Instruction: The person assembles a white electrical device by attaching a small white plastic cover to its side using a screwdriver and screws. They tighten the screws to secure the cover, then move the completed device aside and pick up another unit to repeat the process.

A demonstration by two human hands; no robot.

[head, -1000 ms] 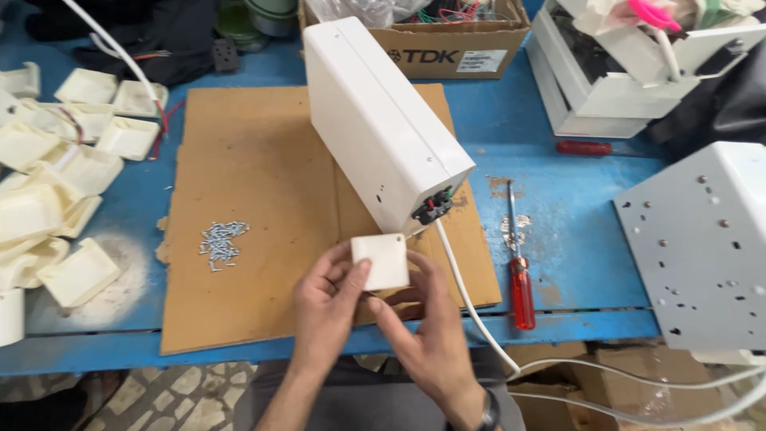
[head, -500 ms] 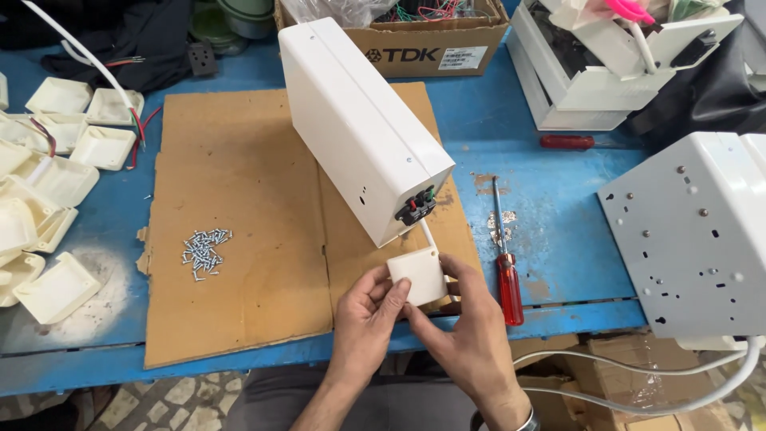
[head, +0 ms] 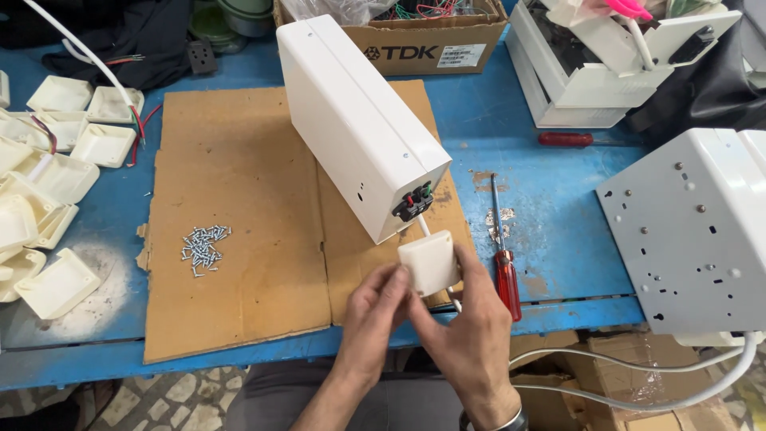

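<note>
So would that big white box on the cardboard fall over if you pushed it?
Probably not easily. The big white box lies on a long side on the cardboard sheet, so it would more likely slide than tip. Its smooth, hard-looking shell seems stiff. The white cable leaving its end near both hands might tug it.

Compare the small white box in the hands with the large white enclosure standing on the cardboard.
The small white box is palm-sized and squarish; the large white enclosure is long and far bigger. The box is held off the bench by the left hand and right hand; the enclosure rests on the cardboard sheet. Both are white plastic.
</note>
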